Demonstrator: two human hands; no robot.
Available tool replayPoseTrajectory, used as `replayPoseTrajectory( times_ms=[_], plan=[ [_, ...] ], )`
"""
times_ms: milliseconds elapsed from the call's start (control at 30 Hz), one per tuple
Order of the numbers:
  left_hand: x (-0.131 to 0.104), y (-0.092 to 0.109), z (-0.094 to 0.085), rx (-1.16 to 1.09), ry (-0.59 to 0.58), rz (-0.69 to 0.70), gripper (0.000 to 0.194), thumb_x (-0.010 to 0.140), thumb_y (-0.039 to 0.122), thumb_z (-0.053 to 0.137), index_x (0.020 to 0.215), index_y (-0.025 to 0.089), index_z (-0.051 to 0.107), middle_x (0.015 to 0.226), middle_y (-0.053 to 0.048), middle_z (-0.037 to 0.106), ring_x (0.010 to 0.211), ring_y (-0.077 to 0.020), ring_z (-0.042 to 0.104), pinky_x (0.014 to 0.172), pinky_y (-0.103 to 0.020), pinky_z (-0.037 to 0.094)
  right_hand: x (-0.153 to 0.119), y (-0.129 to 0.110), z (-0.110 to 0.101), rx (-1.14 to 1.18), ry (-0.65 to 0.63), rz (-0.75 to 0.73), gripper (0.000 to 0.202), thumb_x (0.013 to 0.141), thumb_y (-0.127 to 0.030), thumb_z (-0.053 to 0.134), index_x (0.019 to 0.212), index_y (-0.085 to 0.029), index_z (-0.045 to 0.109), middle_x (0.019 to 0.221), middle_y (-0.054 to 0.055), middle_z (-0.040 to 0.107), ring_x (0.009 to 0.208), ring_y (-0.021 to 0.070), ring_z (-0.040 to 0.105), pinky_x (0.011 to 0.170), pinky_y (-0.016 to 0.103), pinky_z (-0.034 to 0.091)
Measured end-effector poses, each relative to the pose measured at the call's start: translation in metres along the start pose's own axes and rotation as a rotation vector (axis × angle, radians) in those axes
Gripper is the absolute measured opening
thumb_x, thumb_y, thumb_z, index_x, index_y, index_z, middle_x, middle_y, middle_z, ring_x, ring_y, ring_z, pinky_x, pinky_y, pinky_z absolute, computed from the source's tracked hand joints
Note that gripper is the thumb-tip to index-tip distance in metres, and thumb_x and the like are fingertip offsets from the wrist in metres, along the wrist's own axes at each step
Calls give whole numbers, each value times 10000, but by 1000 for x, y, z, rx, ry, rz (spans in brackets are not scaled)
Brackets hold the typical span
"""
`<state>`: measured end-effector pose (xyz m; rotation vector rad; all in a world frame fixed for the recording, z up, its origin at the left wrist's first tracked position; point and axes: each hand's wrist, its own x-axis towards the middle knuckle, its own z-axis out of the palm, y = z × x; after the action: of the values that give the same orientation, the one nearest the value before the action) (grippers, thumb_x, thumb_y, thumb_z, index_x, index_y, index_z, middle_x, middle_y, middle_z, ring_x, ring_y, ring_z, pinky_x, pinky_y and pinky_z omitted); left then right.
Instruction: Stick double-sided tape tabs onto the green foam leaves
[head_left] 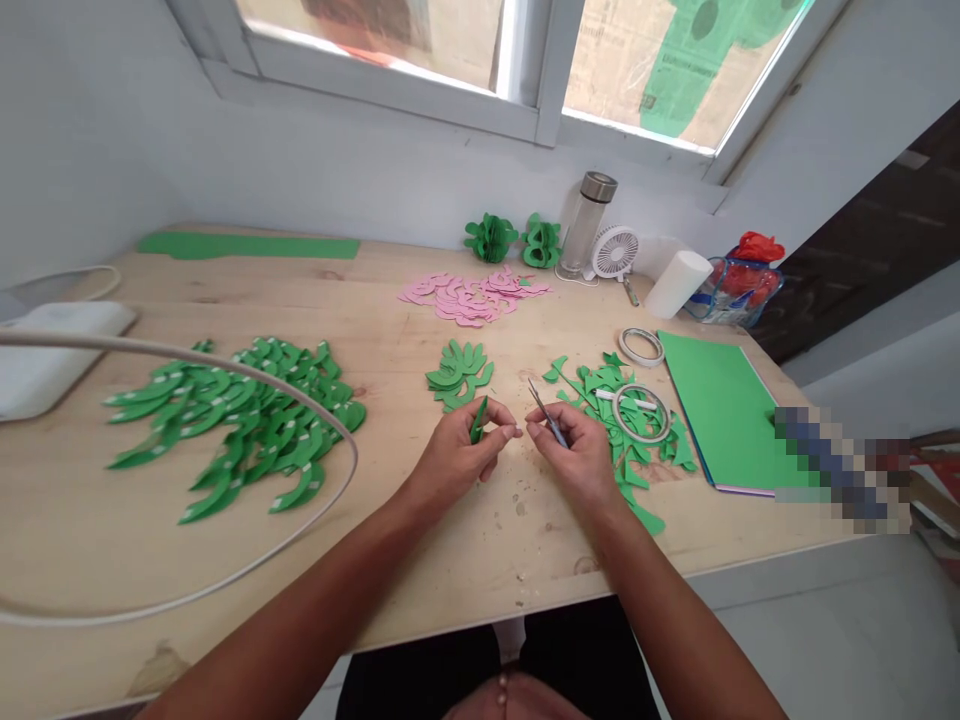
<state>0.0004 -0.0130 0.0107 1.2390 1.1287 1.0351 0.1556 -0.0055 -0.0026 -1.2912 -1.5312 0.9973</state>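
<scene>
My left hand (465, 442) is closed on a curved green paper piece (478, 420), its thumb and forefinger pinched together. Close beside it, my right hand (577, 450) grips a slim, pointed metal tool that looks like tweezers (546, 412), tips pointing away from me. Its thumb and forefinger nearly meet the left fingertips; anything tiny between them is too small to make out. Just beyond the hands lies a small pile of green paper cutouts (457, 370). On the left is a large heap of curved green pieces (262, 410) with white patches.
Green scraps (622, 400) and tape rolls (641, 413) lie right of my hands, near green sheets (727, 410). Pink cutouts (472, 298), folded green paper shapes (491, 238), a bottle (589, 225) and a fan (615, 252) are behind. A white cable (341, 430) arcs across the left.
</scene>
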Motion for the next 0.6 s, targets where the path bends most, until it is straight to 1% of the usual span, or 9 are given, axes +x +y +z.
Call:
replayPoseTrajectory(
  times_ms=[133, 333, 467, 533, 600],
  plan=[
    [0, -1, 1, -16, 7, 4, 162, 763, 320, 594, 743, 180, 515, 429, 99, 390, 340, -56, 359, 390, -199, 249, -1, -1, 1, -28, -23, -1, 140, 752, -308, 597, 739, -173, 630, 544, -49, 470, 478, 79, 356, 442, 211, 271],
    [-2, 1, 3, -11, -10, 15, 136, 770, 290, 578, 738, 173, 516, 460, 93, 413, 349, -45, 349, 398, -201, 255, -1, -2, 2, -21, -46, 12, 140, 737, -310, 603, 717, -172, 613, 553, -46, 469, 491, 84, 362, 454, 215, 273],
    [-2, 2, 3, 0, -18, 10, 143, 767, 293, 585, 735, 169, 522, 476, 88, 418, 358, -44, 357, 406, -202, 277, -1, -3, 2, -30, -45, 13, 120, 724, -285, 593, 676, -175, 586, 528, -58, 427, 485, 82, 348, 455, 214, 263],
    [-2, 1, 3, 0, -16, 10, 144, 760, 299, 587, 753, 167, 531, 502, 80, 443, 357, -43, 364, 396, -201, 279, 0, -2, 2, -27, -45, 10, 106, 719, -270, 586, 670, -177, 575, 527, -61, 421, 483, 82, 346, 454, 213, 260],
    [-2, 0, 3, 16, -9, 10, 157, 758, 308, 591, 802, 163, 549, 572, 58, 510, 358, -38, 371, 385, -200, 281, 0, 1, 2, -22, -45, 6, 93, 719, -259, 576, 674, -178, 570, 536, -61, 433, 484, 81, 351, 456, 212, 264]
  ],
)
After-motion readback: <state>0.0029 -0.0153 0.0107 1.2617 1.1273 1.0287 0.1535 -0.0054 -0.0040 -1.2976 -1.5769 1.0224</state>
